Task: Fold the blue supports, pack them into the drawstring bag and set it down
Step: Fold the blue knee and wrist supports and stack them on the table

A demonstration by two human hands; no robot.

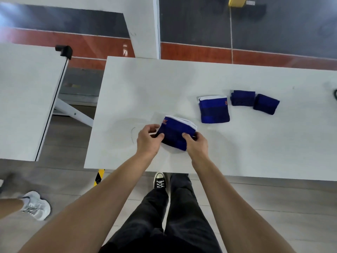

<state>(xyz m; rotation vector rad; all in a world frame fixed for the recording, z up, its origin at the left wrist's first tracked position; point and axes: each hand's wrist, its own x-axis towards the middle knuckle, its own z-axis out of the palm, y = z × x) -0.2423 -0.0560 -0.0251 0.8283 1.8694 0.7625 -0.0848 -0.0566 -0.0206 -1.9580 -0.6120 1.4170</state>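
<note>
A floor of grey tiles with a band of glossy red-brown tiles runs behind a broad, smooth white table that fills the middle of the view. A second white tabletop with a thin black edge stands apart to the left, with a small black clamp at its far corner. A white pillar rises beyond the table's far edge.

Near the front of the table, a folded blue knitted support with a white rim and an orange logo lies between both hands. The left hand pinches its left edge with thumb and curled fingers; the right hand grips its near right corner, thumb on top.

To the right, well apart, a second folded blue support with a white top edge lies flat. Just beyond it sit two smaller dark navy folded supports, side by side and touching.

Below the table edge show black trousers and a black canvas shoe with white laces. A grey trainer of another person stands at the left.
</note>
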